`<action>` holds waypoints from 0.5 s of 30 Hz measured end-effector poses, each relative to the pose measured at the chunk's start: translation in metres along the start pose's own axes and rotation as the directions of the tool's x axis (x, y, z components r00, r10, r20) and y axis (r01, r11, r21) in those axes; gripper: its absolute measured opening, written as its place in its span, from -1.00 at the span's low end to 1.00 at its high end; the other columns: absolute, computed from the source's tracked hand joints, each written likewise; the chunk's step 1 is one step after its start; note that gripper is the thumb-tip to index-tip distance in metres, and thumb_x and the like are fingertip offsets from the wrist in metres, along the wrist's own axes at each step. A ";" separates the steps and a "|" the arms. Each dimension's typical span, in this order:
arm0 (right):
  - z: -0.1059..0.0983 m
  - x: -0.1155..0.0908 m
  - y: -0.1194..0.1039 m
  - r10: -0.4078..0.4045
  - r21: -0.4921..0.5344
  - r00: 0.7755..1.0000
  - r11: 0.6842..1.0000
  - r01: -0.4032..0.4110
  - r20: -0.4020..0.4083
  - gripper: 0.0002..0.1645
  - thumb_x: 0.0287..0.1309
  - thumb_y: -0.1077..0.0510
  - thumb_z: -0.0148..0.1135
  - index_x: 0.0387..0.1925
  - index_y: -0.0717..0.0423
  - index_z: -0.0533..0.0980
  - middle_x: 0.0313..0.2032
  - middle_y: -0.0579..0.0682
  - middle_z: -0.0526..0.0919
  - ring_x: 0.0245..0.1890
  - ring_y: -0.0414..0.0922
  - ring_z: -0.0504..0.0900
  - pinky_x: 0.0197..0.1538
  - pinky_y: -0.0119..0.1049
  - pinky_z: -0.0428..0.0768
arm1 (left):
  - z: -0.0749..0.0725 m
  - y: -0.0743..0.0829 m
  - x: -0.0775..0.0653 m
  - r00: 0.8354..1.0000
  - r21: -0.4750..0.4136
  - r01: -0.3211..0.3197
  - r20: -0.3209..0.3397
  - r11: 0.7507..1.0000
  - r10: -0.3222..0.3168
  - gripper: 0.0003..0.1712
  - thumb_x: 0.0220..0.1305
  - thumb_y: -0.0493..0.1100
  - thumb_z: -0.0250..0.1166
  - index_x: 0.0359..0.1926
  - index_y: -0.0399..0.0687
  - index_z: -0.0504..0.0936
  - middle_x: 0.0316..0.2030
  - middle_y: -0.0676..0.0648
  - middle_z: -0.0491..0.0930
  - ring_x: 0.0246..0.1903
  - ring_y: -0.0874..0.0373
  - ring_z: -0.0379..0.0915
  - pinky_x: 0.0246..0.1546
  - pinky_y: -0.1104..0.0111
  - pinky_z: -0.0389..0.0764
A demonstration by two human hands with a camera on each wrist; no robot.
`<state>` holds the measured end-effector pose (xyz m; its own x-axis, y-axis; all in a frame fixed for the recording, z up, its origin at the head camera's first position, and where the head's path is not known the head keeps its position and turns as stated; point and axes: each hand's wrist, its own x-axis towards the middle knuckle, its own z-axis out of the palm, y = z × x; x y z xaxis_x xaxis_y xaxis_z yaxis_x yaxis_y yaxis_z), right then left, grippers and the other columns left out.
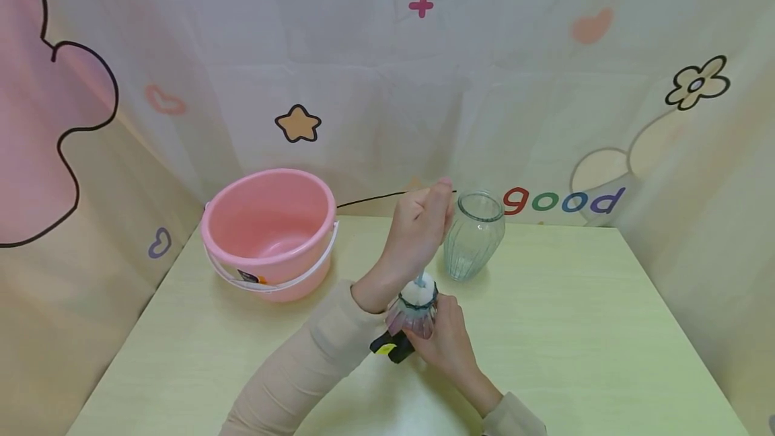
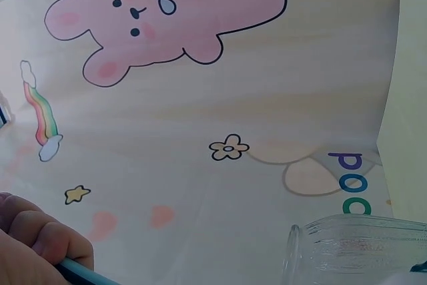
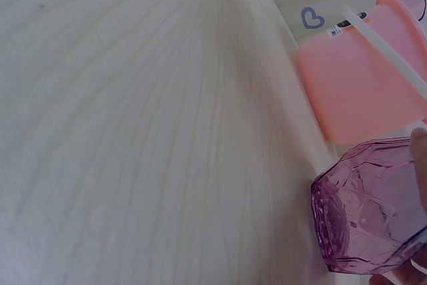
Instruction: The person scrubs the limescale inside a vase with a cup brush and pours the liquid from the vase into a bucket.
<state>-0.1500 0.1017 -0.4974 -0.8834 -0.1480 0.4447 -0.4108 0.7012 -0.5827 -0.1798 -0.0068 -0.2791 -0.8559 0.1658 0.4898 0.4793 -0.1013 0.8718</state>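
Observation:
A purple glass vase (image 1: 413,323) is gripped by my right hand (image 1: 447,342), fingers and thumb around its side; its faceted body (image 3: 367,215) fills the lower right of the right wrist view. Above it, my left hand (image 1: 422,217) makes a fist around the thin blue handle (image 2: 85,274) of a brush. The brush's white, sponge-like head (image 1: 419,290) sits at the mouth of the vase. How deep the head reaches inside is hidden. Just behind the hands stands a clear ribbed glass vase (image 1: 475,241), upright and untouched.
A pink bucket (image 1: 266,268) with a white handle stands at the back left of the pale table (image 1: 581,328). Under the left forearm is a small black device (image 1: 396,347) with a yellow mark. A printed curtain (image 1: 363,86) hangs behind the table.

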 end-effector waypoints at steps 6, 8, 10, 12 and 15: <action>0.000 -0.001 0.000 0.011 -0.003 1.000 1.000 -0.011 0.007 -0.20 -0.32 0.00 0.45 -0.04 0.18 0.24 -0.26 0.02 0.34 -0.24 -0.06 0.32 -0.24 -0.14 0.39 | 0.000 0.002 0.001 1.000 -0.015 -0.026 0.008 1.000 0.027 -0.40 0.34 0.07 -0.15 -0.81 -0.12 0.17 -0.86 -0.08 0.07 -0.83 0.04 -0.05 -0.82 0.34 -0.03; 0.000 -0.001 0.000 0.014 -0.005 1.000 1.000 -0.014 0.009 -0.20 -0.32 0.00 0.45 -0.04 0.17 0.24 -0.26 0.02 0.34 -0.24 -0.06 0.32 -0.23 -0.14 0.40 | 0.000 0.003 0.001 1.000 -0.021 -0.029 0.010 0.999 0.029 -0.39 0.34 0.06 -0.16 -0.81 -0.12 0.17 -0.86 -0.08 0.07 -0.83 0.04 -0.06 -0.83 0.34 -0.04; 0.000 -0.001 0.000 0.013 -0.009 1.000 1.000 -0.013 0.004 -0.21 -0.31 0.00 0.45 -0.05 0.17 0.24 -0.27 0.03 0.34 -0.24 -0.05 0.33 -0.24 -0.14 0.40 | 0.000 0.004 0.001 1.000 -0.027 -0.028 0.013 0.999 0.028 -0.39 0.35 0.06 -0.16 -0.81 -0.13 0.17 -0.86 -0.07 0.06 -0.83 0.04 -0.06 -0.83 0.34 -0.04; 0.000 -0.001 0.000 0.010 -0.011 1.000 1.000 -0.010 0.001 -0.21 -0.30 -0.01 0.44 -0.05 0.18 0.24 -0.27 0.03 0.34 -0.25 -0.05 0.33 -0.24 -0.14 0.40 | 0.000 0.005 0.002 1.000 -0.025 -0.023 0.015 0.999 0.024 -0.39 0.34 0.07 -0.15 -0.82 -0.13 0.17 -0.86 -0.07 0.06 -0.83 0.04 -0.06 -0.83 0.34 -0.04; 0.001 -0.001 0.001 -0.002 -0.016 1.000 1.000 0.002 -0.008 -0.22 -0.30 0.00 0.44 -0.06 0.18 0.24 -0.27 0.03 0.34 -0.26 -0.05 0.33 -0.25 -0.14 0.40 | 0.000 0.005 0.003 1.000 -0.019 -0.016 0.023 1.000 0.017 -0.40 0.34 0.07 -0.15 -0.81 -0.12 0.17 -0.85 -0.07 0.07 -0.83 0.03 -0.06 -0.83 0.34 -0.03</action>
<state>-0.1497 0.1017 -0.4987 -0.8806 -0.1438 0.4515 -0.4090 0.7118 -0.5710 -0.1798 -0.0070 -0.2729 -0.8431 0.1864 0.5045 0.4895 -0.1227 0.8633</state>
